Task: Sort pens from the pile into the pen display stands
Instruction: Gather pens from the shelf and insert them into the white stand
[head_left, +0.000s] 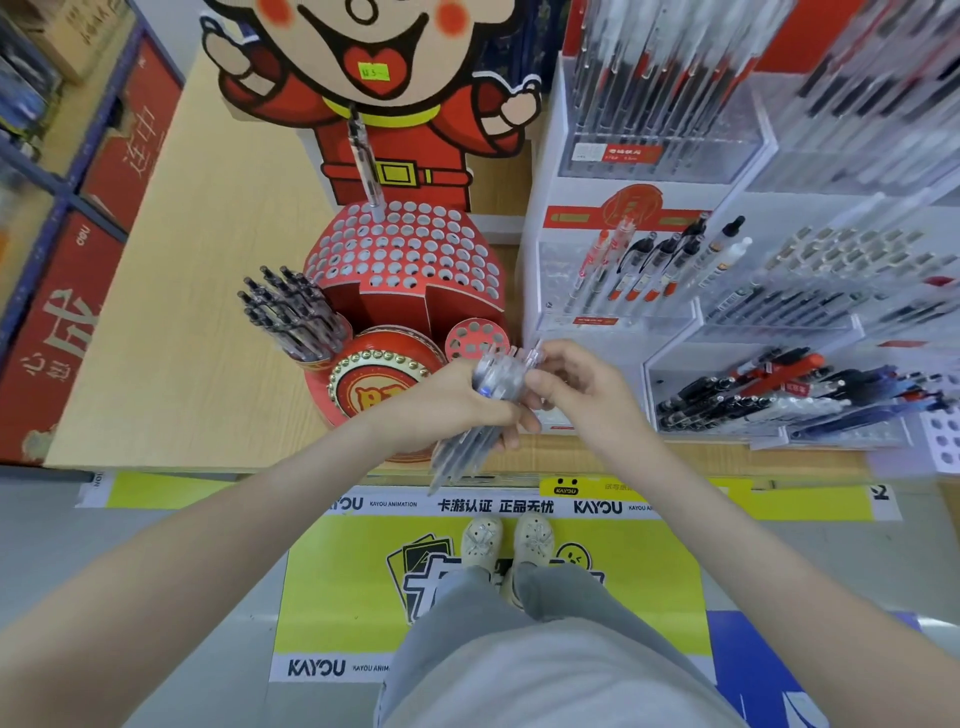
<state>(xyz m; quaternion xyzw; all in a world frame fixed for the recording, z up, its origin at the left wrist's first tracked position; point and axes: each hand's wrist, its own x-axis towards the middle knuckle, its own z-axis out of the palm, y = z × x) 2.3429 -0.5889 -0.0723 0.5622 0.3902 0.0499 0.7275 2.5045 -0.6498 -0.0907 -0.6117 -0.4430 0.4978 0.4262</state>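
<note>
left hand (452, 402) grips pens (465, 452), right hand (582, 387) pinches one.

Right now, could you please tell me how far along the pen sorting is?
Early days. Done: a single pen stands in the red domed stand, and dark pens stand bunched at its left. In hand: the left hand grips a bundle of clear pens; the right hand pinches one at its top. Left: nearly all the stand's holes are empty, and a pen pile lies in the right-hand tray.
</note>
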